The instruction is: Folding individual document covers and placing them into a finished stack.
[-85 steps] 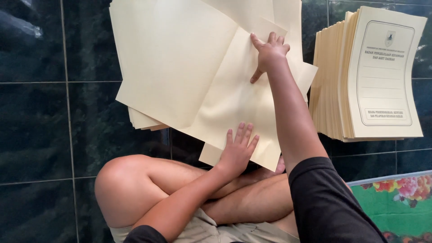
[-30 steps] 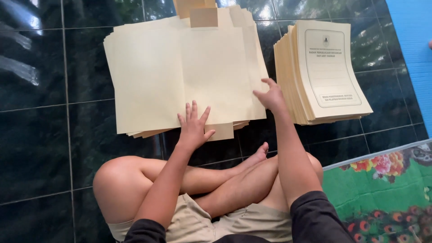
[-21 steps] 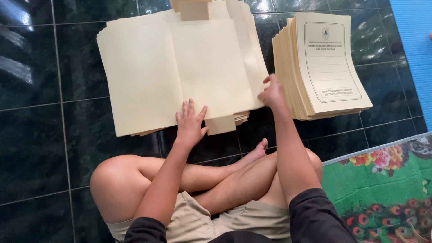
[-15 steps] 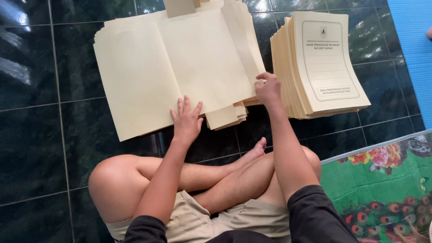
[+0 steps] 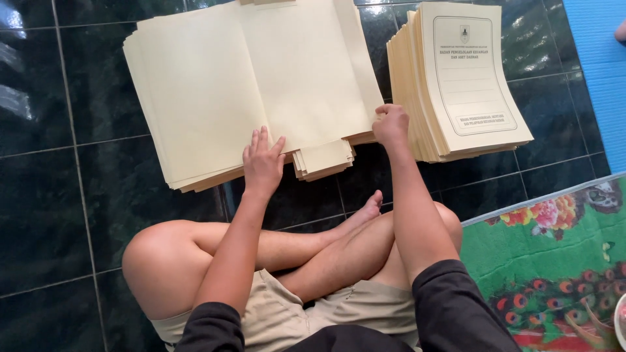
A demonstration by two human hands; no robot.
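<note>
A stack of open cream paper folders (image 5: 215, 85) lies flat on the dark tiled floor in front of my crossed legs. My left hand (image 5: 262, 163) rests flat on the near edge of the top folder, fingers spread. My right hand (image 5: 390, 124) grips the folder's lower right corner, pinching the sheet edge. To the right stands a second thick pile of closed cream folders (image 5: 466, 78) with a printed cover on top.
Dark green glossy floor tiles (image 5: 59, 195) surround the piles. A green floral mat (image 5: 554, 261) lies at the lower right and a blue mat (image 5: 600, 58) at the upper right edge. My bare knees and foot (image 5: 365, 212) sit just below the folders.
The top folder, lifted earlier, now lies flat on the stack. My right hand slid down to its lower right corner; my left hand stays pressed near the front edge.
</note>
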